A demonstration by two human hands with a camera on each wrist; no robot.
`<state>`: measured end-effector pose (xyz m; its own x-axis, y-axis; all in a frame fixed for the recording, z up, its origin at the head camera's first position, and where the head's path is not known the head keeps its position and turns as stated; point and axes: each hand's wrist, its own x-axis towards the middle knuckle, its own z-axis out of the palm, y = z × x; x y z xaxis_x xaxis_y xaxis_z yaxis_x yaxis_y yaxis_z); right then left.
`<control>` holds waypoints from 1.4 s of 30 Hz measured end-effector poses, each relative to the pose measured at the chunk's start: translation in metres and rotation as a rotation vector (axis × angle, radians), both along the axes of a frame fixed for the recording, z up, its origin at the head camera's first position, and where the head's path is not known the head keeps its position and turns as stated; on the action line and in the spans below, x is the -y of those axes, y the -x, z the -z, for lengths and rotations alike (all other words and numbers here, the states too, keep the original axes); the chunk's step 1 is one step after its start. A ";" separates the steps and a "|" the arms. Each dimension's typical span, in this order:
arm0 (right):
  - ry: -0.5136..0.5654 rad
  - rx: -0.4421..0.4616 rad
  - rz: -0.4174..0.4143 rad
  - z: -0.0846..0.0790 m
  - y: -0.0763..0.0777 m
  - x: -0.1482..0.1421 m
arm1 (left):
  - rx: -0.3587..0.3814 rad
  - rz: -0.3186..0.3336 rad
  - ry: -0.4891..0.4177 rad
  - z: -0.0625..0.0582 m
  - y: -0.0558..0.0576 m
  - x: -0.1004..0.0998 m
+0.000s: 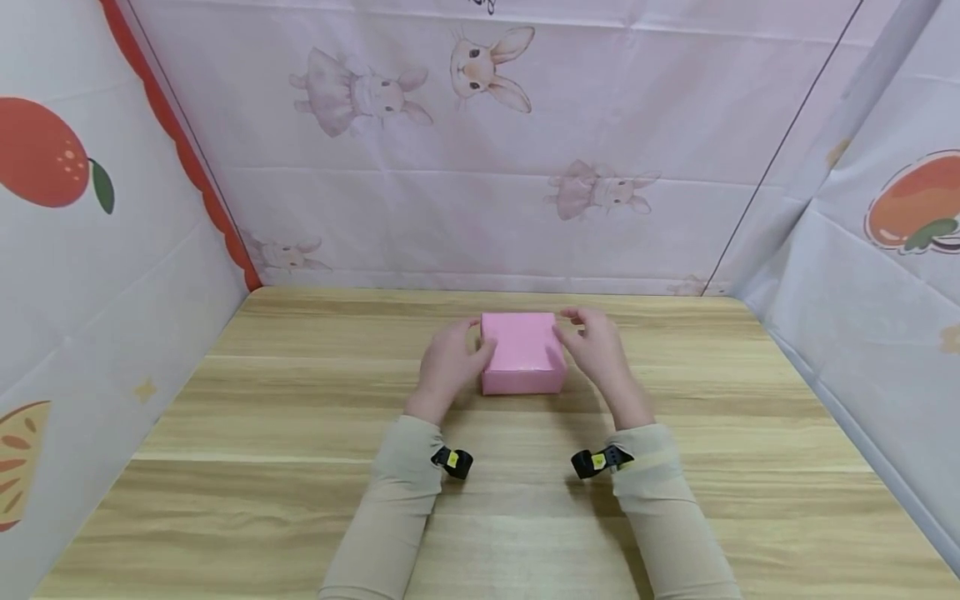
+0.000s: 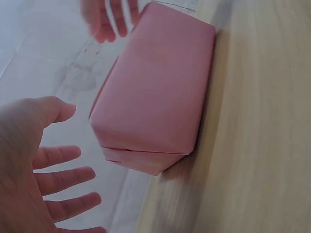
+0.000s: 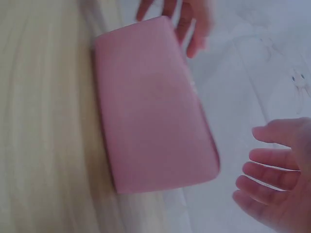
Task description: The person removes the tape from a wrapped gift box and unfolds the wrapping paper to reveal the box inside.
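A pink box (image 1: 522,343), wrapped in smooth paper, rests on the wooden table between my two hands. Folded paper shows on its near end in the left wrist view, where the box (image 2: 150,82) is seen from the side. My left hand (image 1: 447,360) is at the box's left side, thumb overlapping the top edge in the head view; the left wrist view shows the fingers (image 2: 68,179) spread and apart from the box. On the other side my right hand (image 1: 597,350) is beside the right edge, its fingers (image 3: 267,187) parted, with a gap to the box (image 3: 150,107).
The wood-grain table (image 1: 262,467) extends around the box. Behind it hangs a pale pink cloth (image 1: 465,208) printed with rabbits. White fruit-printed cloths stand at the left (image 1: 90,275) and right (image 1: 885,308). Each wrist bears a black strap (image 1: 452,461) over a light sleeve.
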<state>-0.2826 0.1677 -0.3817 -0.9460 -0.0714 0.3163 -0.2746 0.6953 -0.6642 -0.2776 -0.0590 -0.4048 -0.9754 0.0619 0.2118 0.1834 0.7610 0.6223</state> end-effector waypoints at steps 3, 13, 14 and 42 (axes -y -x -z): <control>-0.111 -0.085 0.035 0.003 0.001 0.005 | -0.009 -0.006 0.078 -0.001 -0.002 -0.002; -0.322 -0.140 0.027 0.013 0.003 0.014 | 0.024 0.033 0.148 0.004 -0.002 -0.001; -0.331 -0.137 0.028 0.014 0.004 0.014 | 0.032 0.039 0.145 0.005 -0.002 -0.001; -0.397 -0.360 0.048 0.025 0.010 0.025 | 0.083 0.078 0.048 0.008 -0.002 -0.001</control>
